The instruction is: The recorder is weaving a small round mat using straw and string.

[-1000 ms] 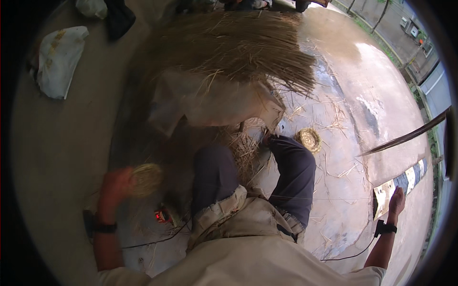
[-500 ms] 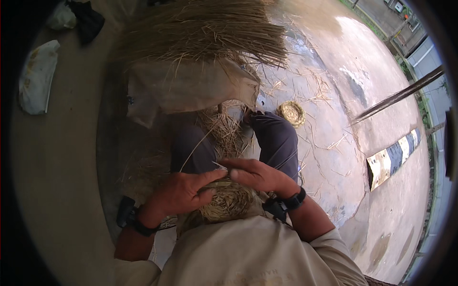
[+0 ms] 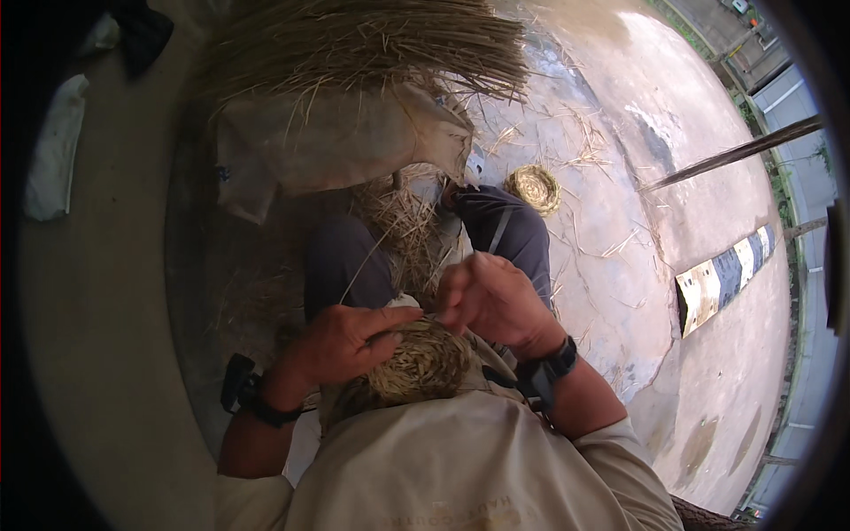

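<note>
A round coiled straw piece [image 3: 421,361], woven like a basket, rests in my lap against my shirt. My left hand [image 3: 350,341] grips its far left rim, with the index finger stretched along the edge and the thumb on the weave. Just above the far right edge is my right hand [image 3: 496,301], its fingers curled and pressed together; what they pinch is hidden. Beyond its knuckles a thin pale strip [image 3: 501,230] shows against my trouser leg. A long single straw [image 3: 365,265] slants up from beside my left hand.
Ahead lies a big bundle of straw [image 3: 372,44] above a pale sack [image 3: 328,146]. A small finished-looking straw coil [image 3: 535,189] sits beyond my right knee. Loose straw [image 3: 403,221] litters the floor between my feet. Farther right are a pole [image 3: 735,155] and a striped board [image 3: 726,276].
My right hand has lifted and turned away from the rim, its flat fingers now curled. My left hand stays on the rim. The pale strip now shows beyond the right hand.
</note>
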A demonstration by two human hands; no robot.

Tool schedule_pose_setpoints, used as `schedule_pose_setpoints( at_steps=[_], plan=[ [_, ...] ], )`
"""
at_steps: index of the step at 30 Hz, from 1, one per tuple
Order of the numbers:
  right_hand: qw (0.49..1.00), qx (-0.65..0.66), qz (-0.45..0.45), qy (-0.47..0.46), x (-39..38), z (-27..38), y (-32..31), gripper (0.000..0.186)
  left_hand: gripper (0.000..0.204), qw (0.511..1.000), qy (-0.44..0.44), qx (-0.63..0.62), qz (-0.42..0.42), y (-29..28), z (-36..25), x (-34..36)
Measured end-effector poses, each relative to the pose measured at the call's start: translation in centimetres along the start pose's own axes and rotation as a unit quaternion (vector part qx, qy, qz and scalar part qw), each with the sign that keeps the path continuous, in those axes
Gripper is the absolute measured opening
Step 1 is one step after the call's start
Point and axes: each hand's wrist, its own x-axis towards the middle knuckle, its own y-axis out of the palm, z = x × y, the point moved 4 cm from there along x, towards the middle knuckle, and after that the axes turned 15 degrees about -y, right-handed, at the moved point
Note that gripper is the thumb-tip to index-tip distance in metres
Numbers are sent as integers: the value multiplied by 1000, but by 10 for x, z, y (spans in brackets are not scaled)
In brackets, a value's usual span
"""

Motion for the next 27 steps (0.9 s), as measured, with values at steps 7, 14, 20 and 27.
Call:
schedule_pose_setpoints(
  at_steps=[7, 14, 20, 27],
  plan=[
    [875, -404, 253, -80, 20, -10, -19, 27, 37, 1000, 8, 7, -23, 4, 10, -11],
    [803, -553, 223, 11, 1, -7, 10, 33, 27, 997, -44, 65, -11, -1, 17, -20],
    [844, -504, 184, 4, -16, -9, -1, 31, 21, 997, -50, 40, -46, 17, 18, -26],
    [999, 12, 6, 36, 10, 7, -22, 16, 18, 997, -3, 15, -75, 21, 8, -19]
  ],
)
